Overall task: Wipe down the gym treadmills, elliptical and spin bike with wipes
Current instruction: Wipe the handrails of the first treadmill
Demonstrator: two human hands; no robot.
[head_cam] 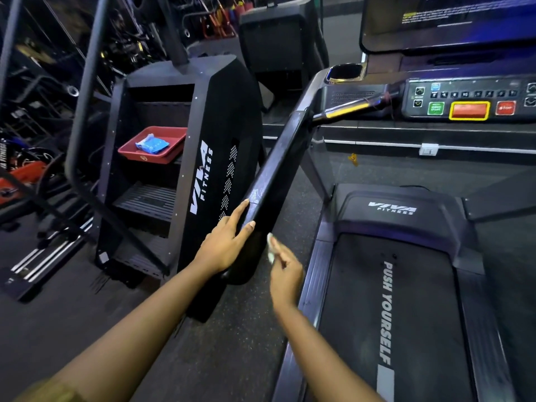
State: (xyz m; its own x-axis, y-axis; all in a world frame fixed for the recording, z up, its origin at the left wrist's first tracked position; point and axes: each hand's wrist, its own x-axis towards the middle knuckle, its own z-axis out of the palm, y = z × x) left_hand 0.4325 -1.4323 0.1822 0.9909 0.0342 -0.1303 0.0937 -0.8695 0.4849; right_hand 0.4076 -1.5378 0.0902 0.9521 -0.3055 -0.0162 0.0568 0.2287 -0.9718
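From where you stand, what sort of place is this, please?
Most likely a gym: a black treadmill belt printed PUSH YOURSELF, a console with red STOP button, and a black stair machine marked VIVA FITNESS.

I'm looking into a gym: a treadmill (362, 300) with a "PUSH YOURSELF" belt and a lit console (470, 97) of start and stop buttons, a stair climber (220, 126) marked "VIVA FITNESS" beside it, bars (49, 256) and racks on the dim left, and speckled rubber floor (246, 338) underneath.
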